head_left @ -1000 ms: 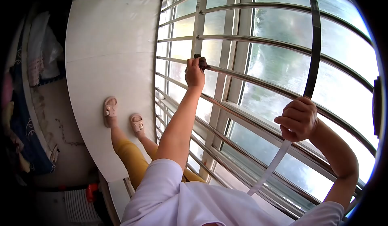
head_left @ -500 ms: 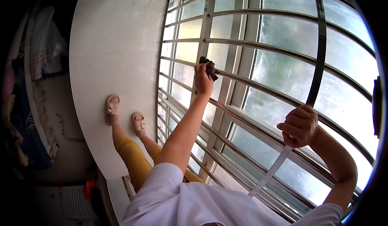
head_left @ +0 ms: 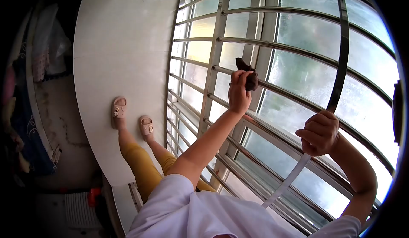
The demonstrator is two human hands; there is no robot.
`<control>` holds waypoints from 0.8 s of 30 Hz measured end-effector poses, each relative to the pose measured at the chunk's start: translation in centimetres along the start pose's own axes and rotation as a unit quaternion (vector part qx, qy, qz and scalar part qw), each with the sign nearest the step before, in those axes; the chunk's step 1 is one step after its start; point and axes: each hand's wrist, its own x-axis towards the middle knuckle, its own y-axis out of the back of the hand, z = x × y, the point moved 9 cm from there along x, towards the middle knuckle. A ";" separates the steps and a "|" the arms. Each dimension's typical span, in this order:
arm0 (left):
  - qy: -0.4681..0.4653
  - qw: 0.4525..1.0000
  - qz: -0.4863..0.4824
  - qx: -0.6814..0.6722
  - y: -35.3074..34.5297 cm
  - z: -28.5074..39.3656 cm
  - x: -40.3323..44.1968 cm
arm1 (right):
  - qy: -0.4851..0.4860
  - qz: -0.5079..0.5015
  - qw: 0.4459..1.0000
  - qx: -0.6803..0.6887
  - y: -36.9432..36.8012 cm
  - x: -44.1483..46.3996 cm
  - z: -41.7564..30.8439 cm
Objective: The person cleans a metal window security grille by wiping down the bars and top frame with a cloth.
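Observation:
My left hand (head_left: 240,94) is closed on a dark brown cloth (head_left: 251,79), pressing it around a horizontal metal bar (head_left: 286,92) of the window grille. Part of the cloth sticks up above the fingers. My right hand (head_left: 319,133) is wrapped around a flat upright metal bar (head_left: 340,59) of the same grille, farther right. Below that fist the upright looks pale; above it, dark and shiny.
Behind the grille are hazy window panes (head_left: 306,35) in frames. My feet in pink slippers (head_left: 119,107) stand on a pale ledge (head_left: 123,33). Left of its edge, lower down, are a clear plastic bag (head_left: 55,46) and blue fabric (head_left: 40,153) in shadow.
My left hand has slid to the right along the bar with the cloth, away from the left upright. My right hand keeps its grip in about the same place.

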 end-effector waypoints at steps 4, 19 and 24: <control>0.118 0.985 0.083 0.093 4.6 -11.7 2.2 | 0.002 0.005 1.000 0.005 0.0 -0.1 0.1; 0.123 0.989 0.047 0.072 9.1 -16.4 -7.3 | 0.016 0.028 0.999 0.005 -0.1 -0.2 0.0; 0.279 0.950 0.116 0.076 9.8 -21.0 -10.9 | 0.018 0.012 1.000 0.006 -0.2 -0.4 0.0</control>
